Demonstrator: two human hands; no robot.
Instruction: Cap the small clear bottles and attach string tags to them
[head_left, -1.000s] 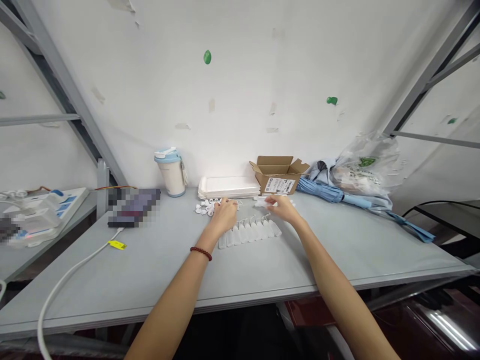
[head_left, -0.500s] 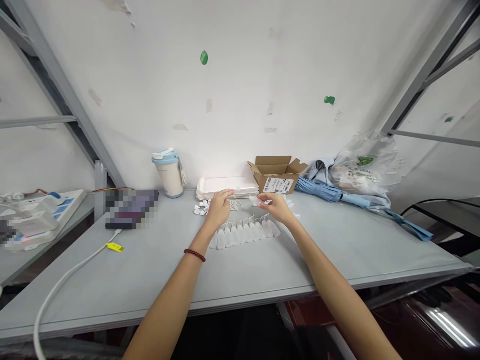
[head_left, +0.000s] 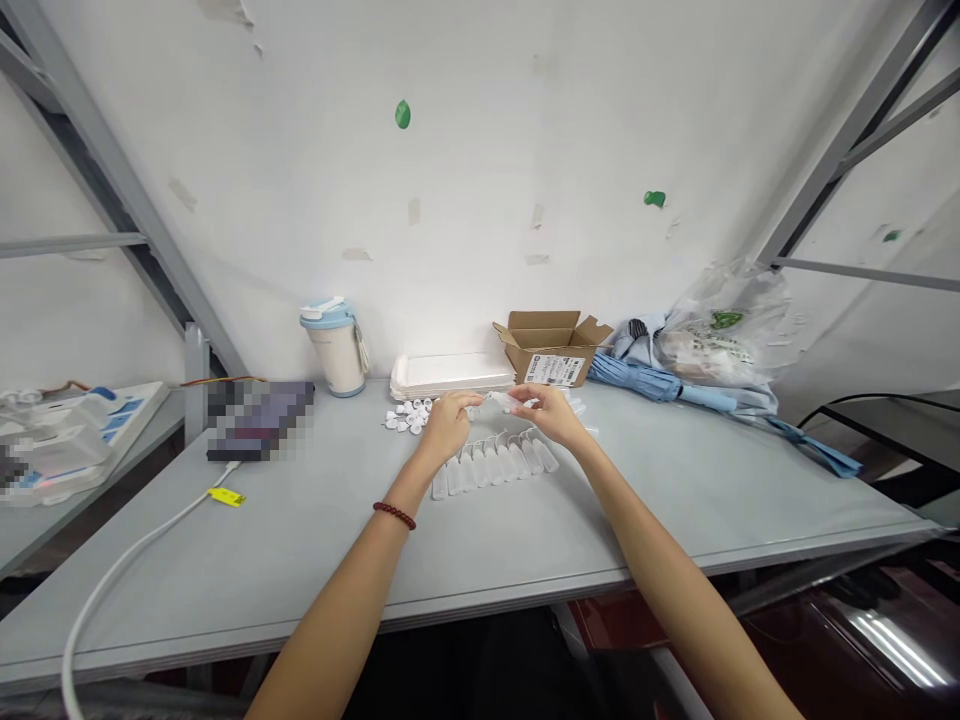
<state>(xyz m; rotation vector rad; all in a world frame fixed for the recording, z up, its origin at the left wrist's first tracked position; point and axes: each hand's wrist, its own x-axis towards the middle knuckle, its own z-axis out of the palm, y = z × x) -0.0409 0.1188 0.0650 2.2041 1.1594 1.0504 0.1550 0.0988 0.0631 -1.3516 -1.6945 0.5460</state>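
Note:
My right hand [head_left: 546,411] pinches a small translucent white tube [head_left: 501,401] above the table. Just to its left, my left hand [head_left: 450,421] closes its thumb and fingers on a thin white cord [head_left: 486,396], which runs toward the tube; its far end is hard to make out. Below both hands lies a slanting row of several translucent tubes [head_left: 480,468], side by side, with cords at their upper ends. A cluster of small white caps [head_left: 409,415] sits beyond my left hand. More clear tubes [head_left: 576,403] lie behind my right hand, partly hidden.
Stacked white trays [head_left: 450,374] and an open cardboard box [head_left: 553,352] stand along the wall. A cup with a blue lid [head_left: 335,345] is to their left, near a dark pixelated device [head_left: 262,420] with a white cable [head_left: 142,545]. A folded blue umbrella [head_left: 637,378] and plastic bag [head_left: 724,330] lie right.
My left hand has come closer to the right hand, and a cord now shows between them. The right hand still holds the tube. The view has shifted slightly.

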